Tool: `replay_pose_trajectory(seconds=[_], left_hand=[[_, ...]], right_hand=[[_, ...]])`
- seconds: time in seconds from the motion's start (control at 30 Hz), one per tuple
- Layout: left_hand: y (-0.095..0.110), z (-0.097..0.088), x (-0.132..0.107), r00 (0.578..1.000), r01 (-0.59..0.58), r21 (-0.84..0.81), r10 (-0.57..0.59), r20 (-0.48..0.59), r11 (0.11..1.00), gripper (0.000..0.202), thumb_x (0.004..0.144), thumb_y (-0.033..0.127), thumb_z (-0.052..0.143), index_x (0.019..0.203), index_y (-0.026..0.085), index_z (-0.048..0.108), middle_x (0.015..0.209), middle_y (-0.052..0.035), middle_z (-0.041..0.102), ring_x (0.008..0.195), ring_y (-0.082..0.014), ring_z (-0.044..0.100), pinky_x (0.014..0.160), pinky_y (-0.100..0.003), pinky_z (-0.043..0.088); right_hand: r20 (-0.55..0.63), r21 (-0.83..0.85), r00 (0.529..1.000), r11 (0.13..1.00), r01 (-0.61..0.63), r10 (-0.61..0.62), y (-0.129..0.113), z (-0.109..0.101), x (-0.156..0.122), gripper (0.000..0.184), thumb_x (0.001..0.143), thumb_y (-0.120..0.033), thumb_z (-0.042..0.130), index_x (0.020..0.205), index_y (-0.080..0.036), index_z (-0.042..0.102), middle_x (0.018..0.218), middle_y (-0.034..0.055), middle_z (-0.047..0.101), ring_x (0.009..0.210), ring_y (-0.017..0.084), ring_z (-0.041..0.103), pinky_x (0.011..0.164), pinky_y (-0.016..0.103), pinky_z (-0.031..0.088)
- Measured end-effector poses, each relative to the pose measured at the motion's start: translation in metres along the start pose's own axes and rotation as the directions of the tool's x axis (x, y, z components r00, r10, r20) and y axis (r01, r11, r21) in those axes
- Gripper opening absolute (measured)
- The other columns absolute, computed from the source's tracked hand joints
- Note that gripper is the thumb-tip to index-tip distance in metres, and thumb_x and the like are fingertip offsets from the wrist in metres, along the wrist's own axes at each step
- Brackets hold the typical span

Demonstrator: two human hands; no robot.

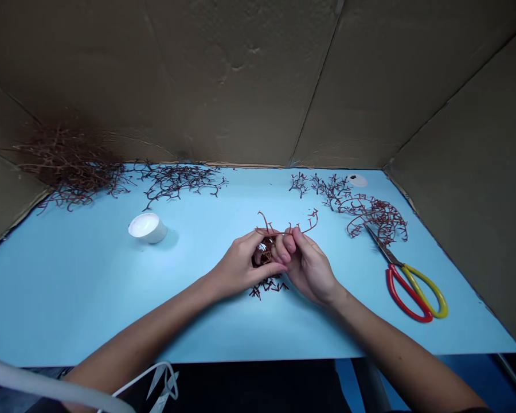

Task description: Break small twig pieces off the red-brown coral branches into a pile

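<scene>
Near the table's middle, my left hand (243,261) curls around a dark brown glossy piece (258,255) with a bright glint on it. Its kind is mostly hidden by the fingers. My right hand (312,269) meets it from the right, thumb and finger pinching a thin reddish-brown branched stem (312,226). The stem arcs across above both hands, with short forked tips turned up at its two ends. Beneath the hands lies a cluster of short brown forked sprigs (266,285), partly covered by them.
A white cup (148,228) leans at left. Behind it are a big tangle of brown stems (75,166) and a looser pile (183,179). Red-and-yellow-handled scissors (413,284) lie at right, touching more brown sprigs (380,218). A small white disc (359,180) lies farther back. Cardboard walls (223,86) enclose the table.
</scene>
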State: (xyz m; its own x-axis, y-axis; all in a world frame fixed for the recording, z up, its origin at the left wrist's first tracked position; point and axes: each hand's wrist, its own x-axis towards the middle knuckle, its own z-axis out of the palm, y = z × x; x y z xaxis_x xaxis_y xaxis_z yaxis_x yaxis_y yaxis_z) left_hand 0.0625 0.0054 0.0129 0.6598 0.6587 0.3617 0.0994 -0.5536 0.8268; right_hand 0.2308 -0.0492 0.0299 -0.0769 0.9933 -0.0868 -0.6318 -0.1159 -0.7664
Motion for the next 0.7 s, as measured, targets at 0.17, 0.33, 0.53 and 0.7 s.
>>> replay_pose_trajectory(seconds=[0.17, 0.33, 0.53, 0.7], left_hand=[[-0.005, -0.003, -0.004, 0.97, -0.232, 0.341, 0.243, 0.011, 0.911, 0.015, 0.109, 0.022, 0.055, 0.113, 0.016, 0.069, 0.115, -0.0127, 0.078, 0.107, -0.0232, 0.074, 0.097, -0.04, 0.064], [0.005, -0.005, -0.004, 0.986, -0.169, 0.426, 0.157, 0.062, 0.889, 0.017, 0.109, 0.019, 0.053, 0.102, 0.016, 0.069, 0.099, -0.0096, 0.077, 0.095, -0.0234, 0.074, 0.088, -0.04, 0.065], [0.018, -0.009, -0.003, 0.97, -0.071, 0.441, -0.041, 0.24, 0.895, 0.019, 0.108, 0.02, 0.051, 0.104, 0.016, 0.069, 0.11, -0.0105, 0.077, 0.102, -0.0245, 0.076, 0.091, -0.041, 0.065], [0.023, -0.012, -0.004, 0.939, -0.167, 0.288, 0.064, 0.337, 0.943, 0.026, 0.111, 0.023, 0.046, 0.11, 0.019, 0.072, 0.117, -0.0083, 0.078, 0.11, -0.0226, 0.075, 0.099, -0.039, 0.063]], right_hand=[[0.021, -0.076, 0.999, 0.996, 0.051, -0.05, -0.001, -0.008, 0.004, 0.045, 0.095, -0.059, 0.075, 0.07, -0.023, 0.062, 0.065, -0.0008, 0.056, 0.066, 0.018, 0.054, 0.074, 0.036, 0.05], [0.045, -0.201, 0.996, 0.976, 0.088, -0.08, 0.0, -0.012, 0.006, 0.049, 0.095, -0.063, 0.073, 0.07, -0.022, 0.063, 0.068, 0.0004, 0.059, 0.064, 0.017, 0.055, 0.073, 0.035, 0.049], [0.023, -0.216, 1.0, 0.976, -0.001, 0.006, -0.002, -0.007, 0.004, 0.055, 0.089, -0.064, 0.079, 0.065, -0.02, 0.055, 0.056, -0.0052, 0.044, 0.053, 0.011, 0.042, 0.055, 0.026, 0.034], [0.037, -0.079, 0.986, 0.984, -0.157, 0.161, -0.014, 0.001, -0.005, 0.06, 0.09, -0.056, 0.081, 0.061, -0.021, 0.041, 0.053, -0.0115, 0.026, 0.046, 0.005, 0.015, 0.044, 0.023, 0.014]])
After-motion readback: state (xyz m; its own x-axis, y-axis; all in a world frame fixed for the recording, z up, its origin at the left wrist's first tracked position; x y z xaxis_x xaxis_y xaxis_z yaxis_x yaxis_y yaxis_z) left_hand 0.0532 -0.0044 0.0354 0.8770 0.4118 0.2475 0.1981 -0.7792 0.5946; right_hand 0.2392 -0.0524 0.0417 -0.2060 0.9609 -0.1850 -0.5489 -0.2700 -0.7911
